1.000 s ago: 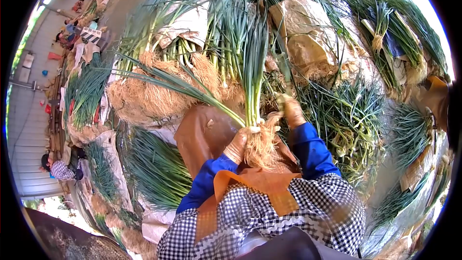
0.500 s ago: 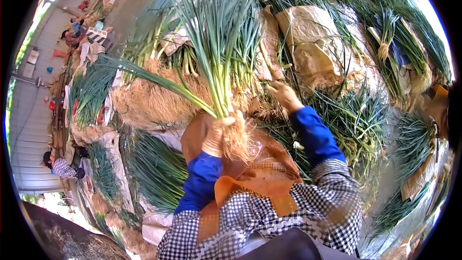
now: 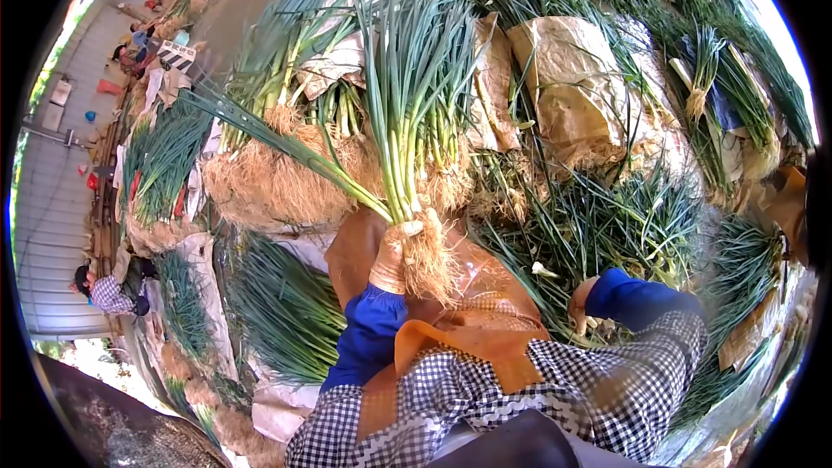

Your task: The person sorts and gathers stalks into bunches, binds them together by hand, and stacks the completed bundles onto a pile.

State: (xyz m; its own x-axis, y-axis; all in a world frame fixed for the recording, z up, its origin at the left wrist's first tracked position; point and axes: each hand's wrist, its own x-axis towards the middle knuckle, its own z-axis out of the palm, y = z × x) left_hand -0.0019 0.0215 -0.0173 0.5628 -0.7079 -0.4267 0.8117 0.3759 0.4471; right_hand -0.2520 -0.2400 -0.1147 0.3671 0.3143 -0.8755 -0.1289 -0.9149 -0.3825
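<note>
My left hand (image 3: 388,262) is closed round the base of a bunch of green onions (image 3: 400,156), just above their pale, stringy roots (image 3: 428,264). The long green leaves point up and away from me, and a few stalks splay out to the left. My right hand (image 3: 582,305) is low on the right, beside loose green leaves (image 3: 607,234). Its fingers hang downward and look slightly apart, with nothing plainly seen in them. Behind the held bunch lie more green onions with a thick mat of roots (image 3: 286,175).
An orange apron (image 3: 472,277) covers my lap. Brown paper sacking (image 3: 572,87) lies over onions at the back. Another green onion pile (image 3: 282,303) is at my left. Further off on the left, a person in a checked top (image 3: 111,295) sits near a corrugated wall (image 3: 61,234).
My right hand has moved from the onion pile ahead down and right, to beside the loose leaves. The left hand still grips the bunch, which has turned slightly more upright.
</note>
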